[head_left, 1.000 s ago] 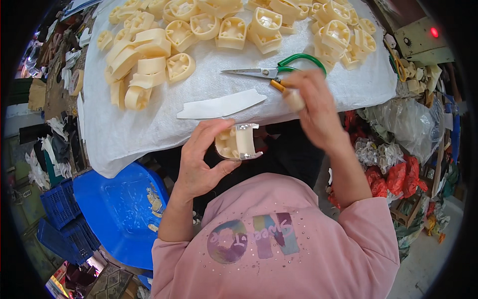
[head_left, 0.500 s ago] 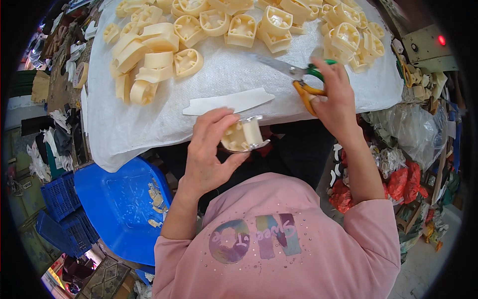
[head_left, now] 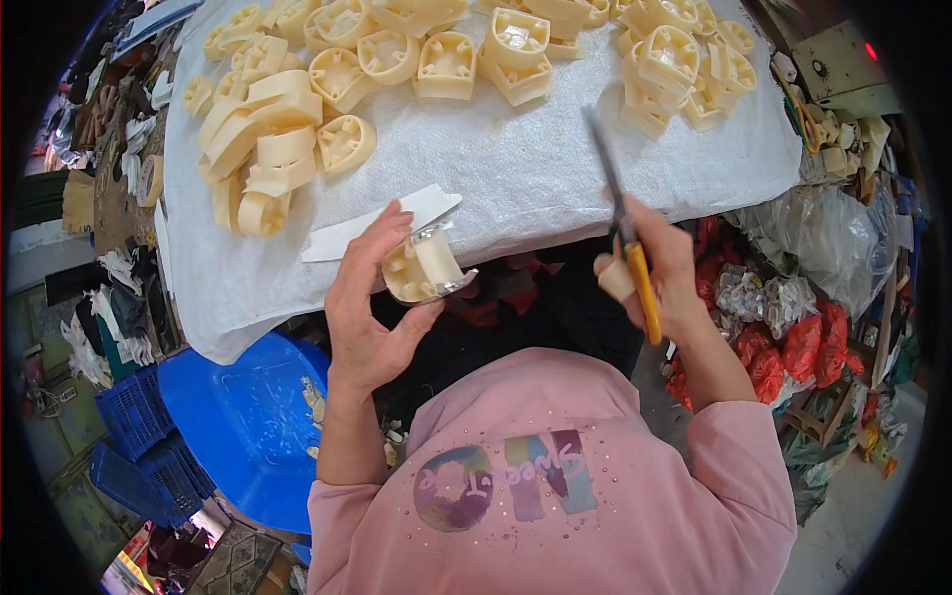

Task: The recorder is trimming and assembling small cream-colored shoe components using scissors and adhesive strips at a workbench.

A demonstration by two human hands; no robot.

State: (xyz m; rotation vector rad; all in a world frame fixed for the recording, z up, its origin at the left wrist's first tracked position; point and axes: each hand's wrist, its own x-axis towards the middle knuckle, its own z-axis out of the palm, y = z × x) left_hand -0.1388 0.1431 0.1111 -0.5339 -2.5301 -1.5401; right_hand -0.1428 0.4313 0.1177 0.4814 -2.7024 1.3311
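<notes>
My left hand (head_left: 362, 332) grips a cream plastic shoe heel (head_left: 439, 260) between thumb and fingers, just off the near edge of the covered table. The heel is hollow and D-shaped, its open side showing, with a shiny silver band round its rim. My right hand (head_left: 666, 268) is closed round a pair of scissors (head_left: 603, 159). Their blades point away from me, and one orange-yellow handle hangs below my fingers; the other handle is mostly hidden. On the cloth just beyond my left fingers lies a flat white strip (head_left: 433, 202).
Several cream heels (head_left: 347, 146) are piled along the far side of the white cloth (head_left: 516, 164). A blue tub (head_left: 238, 416) with scraps stands low on the left, by dark blue crates (head_left: 139, 412). Red bags (head_left: 818, 347) and clear plastic lie at the right.
My right hand has drawn back toward me and turned the scissors, so the blades now point away instead of left. My left hand has moved left with the heel still held.
</notes>
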